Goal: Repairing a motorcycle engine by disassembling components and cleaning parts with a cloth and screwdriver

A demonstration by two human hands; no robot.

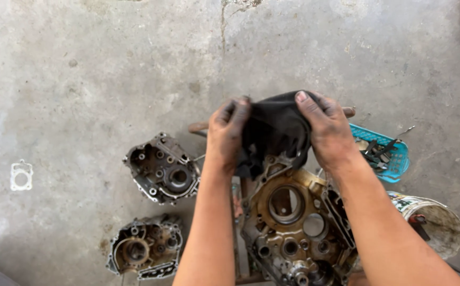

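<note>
rag (275,130) hiding crankcase (293,222) top, case bottom cut off, basket (394,159) tools indistinct

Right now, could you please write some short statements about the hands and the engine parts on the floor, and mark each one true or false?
1. Both hands, left hand and right hand, grip a dark cloth. True.
2. The cloth is white. False: it is black.
3. A large engine case lies below the cloth. True.
4. Two smaller engine cases lie right of the arms. False: they lie left.
5. A blue basket holds tools. True.
</note>
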